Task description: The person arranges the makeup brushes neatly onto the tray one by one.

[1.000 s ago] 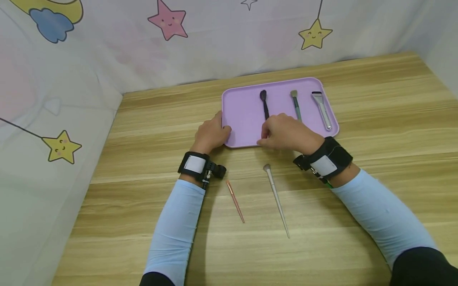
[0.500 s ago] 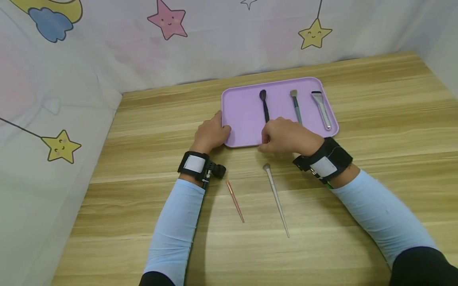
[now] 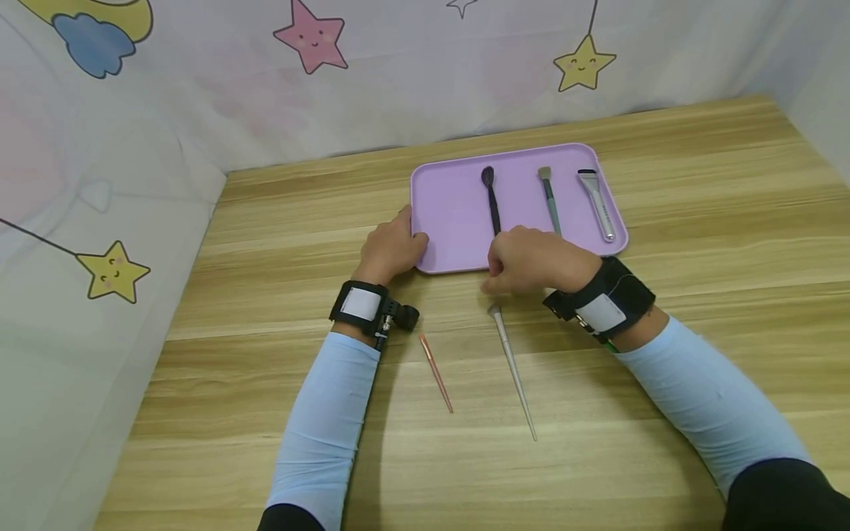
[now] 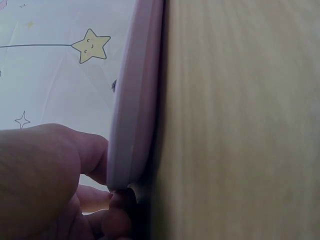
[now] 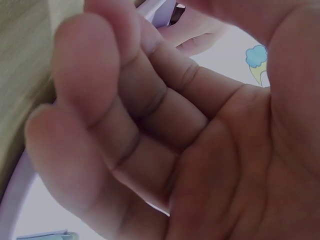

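Note:
A purple tray [image 3: 451, 221] lies toward the back of the table. My left hand [image 3: 390, 249] grips its front left corner; in the left wrist view, the thumb is at the tray rim [image 4: 131, 110] and fingers are below it. My right hand [image 3: 538, 259] hovers over the tray's front edge with fingers loosely curled, and its palm [image 5: 215, 165] shows nothing held. It hides the lower end of a black makeup brush [image 3: 492, 199] in the tray. Just before its fingertips lies a long silver makeup brush [image 3: 511, 369] on the table.
To the right in the tray lie a green-handled brush [image 3: 550, 199] and a silver flat-headed brush [image 3: 599, 206]. A short rose-gold brush [image 3: 436, 374] lies on the wooden table [image 3: 265, 383] left of the long silver one. A patterned cloth [image 3: 398, 96] hangs behind.
My right hand has drawn back from the black brush toward the front, uncovering more of its handle. The left hand and the tray have stayed in place.

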Tool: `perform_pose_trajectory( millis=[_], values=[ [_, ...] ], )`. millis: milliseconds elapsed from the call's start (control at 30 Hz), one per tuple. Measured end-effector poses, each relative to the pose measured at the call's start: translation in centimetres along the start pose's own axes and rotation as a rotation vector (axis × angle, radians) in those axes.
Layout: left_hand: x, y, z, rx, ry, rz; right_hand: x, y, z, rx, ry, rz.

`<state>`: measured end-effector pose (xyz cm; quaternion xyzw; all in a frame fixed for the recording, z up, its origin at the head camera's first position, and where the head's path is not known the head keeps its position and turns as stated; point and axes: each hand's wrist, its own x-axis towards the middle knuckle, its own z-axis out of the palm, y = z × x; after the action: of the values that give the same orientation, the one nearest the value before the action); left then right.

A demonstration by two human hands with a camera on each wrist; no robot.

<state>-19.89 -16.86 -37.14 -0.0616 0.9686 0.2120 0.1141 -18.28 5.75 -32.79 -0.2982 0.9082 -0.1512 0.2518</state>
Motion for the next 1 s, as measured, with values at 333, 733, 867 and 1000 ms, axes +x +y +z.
perform_pose_trajectory(
  millis=[333,733,867,1000],
  values=[
    [0.02,0.02,0.06,0.0,0.003,0.001,-0.25,-0.11,-0.01,-0.031,-0.067,0.021],
    [0.01,-0.01,0.01,0.002,-0.003,-0.003,-0.55,-0.56,0.31,-0.081,-0.103,0.016],
    [0.0,-0.02,0.02,0.003,-0.003,0.0,-0.73,-0.71,0.3,-0.093,-0.104,0.018],
    [0.0,0.0,0.05,0.001,-0.001,0.001,-0.91,-0.81,0.37,-0.086,-0.11,0.023]
  ],
)
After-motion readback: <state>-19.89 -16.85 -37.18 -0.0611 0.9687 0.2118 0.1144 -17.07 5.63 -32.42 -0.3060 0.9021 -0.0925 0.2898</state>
